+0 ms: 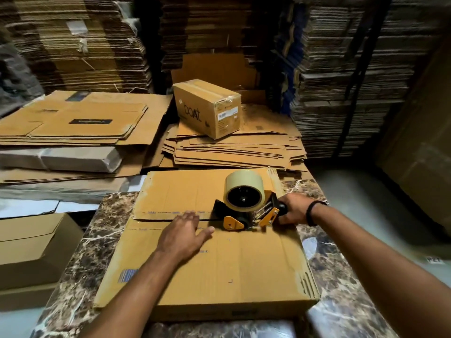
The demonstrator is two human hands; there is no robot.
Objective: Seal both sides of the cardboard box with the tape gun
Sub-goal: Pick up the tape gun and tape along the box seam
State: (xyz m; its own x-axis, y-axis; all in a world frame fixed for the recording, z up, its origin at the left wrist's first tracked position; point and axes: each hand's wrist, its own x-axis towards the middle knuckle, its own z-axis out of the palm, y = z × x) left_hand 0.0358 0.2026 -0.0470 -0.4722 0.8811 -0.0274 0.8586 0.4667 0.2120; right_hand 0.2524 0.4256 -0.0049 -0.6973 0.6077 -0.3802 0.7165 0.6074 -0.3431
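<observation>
A brown cardboard box lies on a marble table, its two top flaps meeting in a dark seam across the middle. The tape gun, black and orange with a pale roll of tape on top, sits on that seam towards the right. My right hand is closed round its black handle. My left hand lies flat with fingers spread on the near flap, right beside the seam and just left of the gun's nose.
A sealed small box rests on a pile of flattened cartons behind the table. More flat cartons lie at the left, an open box at lower left, and tall cardboard stacks fill the back.
</observation>
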